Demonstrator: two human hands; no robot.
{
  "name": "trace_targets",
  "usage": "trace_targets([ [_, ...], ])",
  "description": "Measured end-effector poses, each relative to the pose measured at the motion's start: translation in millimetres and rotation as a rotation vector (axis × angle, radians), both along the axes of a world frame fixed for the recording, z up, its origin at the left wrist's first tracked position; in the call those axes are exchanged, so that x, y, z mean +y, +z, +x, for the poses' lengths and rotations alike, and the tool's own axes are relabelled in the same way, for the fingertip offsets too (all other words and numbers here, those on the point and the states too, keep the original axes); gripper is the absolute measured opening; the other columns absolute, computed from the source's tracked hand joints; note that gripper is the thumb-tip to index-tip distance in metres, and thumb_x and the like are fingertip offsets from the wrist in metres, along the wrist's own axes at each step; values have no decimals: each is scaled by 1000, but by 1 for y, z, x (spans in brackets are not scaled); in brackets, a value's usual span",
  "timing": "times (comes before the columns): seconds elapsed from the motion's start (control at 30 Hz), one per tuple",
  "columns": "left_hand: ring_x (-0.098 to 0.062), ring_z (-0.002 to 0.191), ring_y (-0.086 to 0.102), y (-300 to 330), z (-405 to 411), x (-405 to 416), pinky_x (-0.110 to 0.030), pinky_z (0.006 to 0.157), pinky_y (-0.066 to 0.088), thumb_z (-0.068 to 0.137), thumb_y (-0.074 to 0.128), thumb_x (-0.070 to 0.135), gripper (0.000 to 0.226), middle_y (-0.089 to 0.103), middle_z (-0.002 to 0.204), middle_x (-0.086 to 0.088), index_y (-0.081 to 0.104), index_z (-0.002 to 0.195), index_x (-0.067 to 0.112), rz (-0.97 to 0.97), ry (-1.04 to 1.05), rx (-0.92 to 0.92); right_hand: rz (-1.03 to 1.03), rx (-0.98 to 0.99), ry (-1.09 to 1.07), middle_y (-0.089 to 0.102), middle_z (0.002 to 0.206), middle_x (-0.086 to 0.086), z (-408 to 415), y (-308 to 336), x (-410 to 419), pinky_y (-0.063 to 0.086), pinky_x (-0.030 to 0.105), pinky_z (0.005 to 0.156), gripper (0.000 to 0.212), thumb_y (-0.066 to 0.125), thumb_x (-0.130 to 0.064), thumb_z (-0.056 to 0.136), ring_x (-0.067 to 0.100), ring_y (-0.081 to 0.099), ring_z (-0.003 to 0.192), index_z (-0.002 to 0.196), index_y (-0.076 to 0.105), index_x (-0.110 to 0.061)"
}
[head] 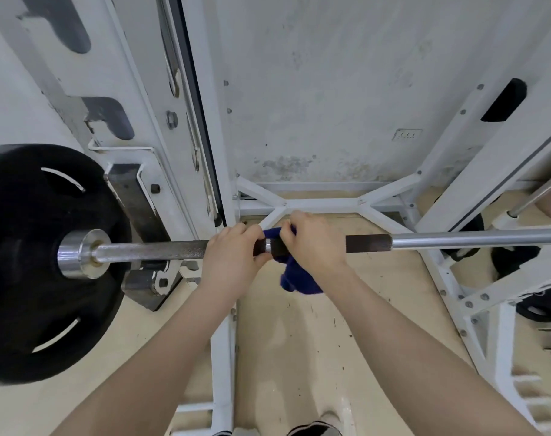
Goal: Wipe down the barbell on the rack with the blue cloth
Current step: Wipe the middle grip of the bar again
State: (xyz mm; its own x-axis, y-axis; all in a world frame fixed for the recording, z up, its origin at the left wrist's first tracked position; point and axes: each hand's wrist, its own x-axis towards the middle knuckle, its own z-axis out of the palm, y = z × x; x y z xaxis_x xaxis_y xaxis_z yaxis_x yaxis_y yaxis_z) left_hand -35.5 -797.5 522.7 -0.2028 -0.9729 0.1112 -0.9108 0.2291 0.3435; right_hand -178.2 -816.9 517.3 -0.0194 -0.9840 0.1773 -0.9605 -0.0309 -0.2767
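Here, two bare forearms reach forward to the barbell (148, 249), which lies across the white rack (186, 136) with a black plate (31, 262) on its left end. The left hand (233, 256) curls around the shaft just beside the right hand (312, 243), which is clamped on the blue cloth (294, 278) draped over the bar, its loose end hanging below

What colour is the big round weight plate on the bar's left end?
Black weight plate, seen in the head view.

Barbell (456, 240) across rack (318, 203); plate (25, 262) on left end; cloth (294, 276) draped mid-bar between hands.
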Motion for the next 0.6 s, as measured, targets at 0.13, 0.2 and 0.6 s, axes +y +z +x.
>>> trace_targets([
  [0.13, -22, 100, 52, 3, 9, -1, -33, 84, 38, 87, 56, 34, 24, 60, 104, 2, 56, 108, 21, -12, -27, -64, -21, -3, -185, 51, 72, 3, -29, 3, -2, 33, 31, 55, 24, 38, -30, 94, 25, 51, 66, 79, 47, -14],
  [0.2, -21, 104, 51, 1, 18, 1, -33, 90, 34, 86, 57, 38, 28, 59, 107, 4, 57, 109, 22, -50, 5, -123, -43, 33, -179, 49, 65, 2, -1, 3, -1, 29, 28, 48, 24, 39, -28, 94, 24, 49, 60, 78, 50, -13],
  [0.6, -23, 98, 55, -5, 41, 5, -30, 87, 36, 87, 59, 34, 31, 62, 107, -1, 57, 114, 19, -24, 37, 75, 20, 74, -238, 64, 93, 8, 4, 6, 3, 32, 31, 61, 25, 39, -28, 92, 31, 58, 83, 87, 58, -13],
])
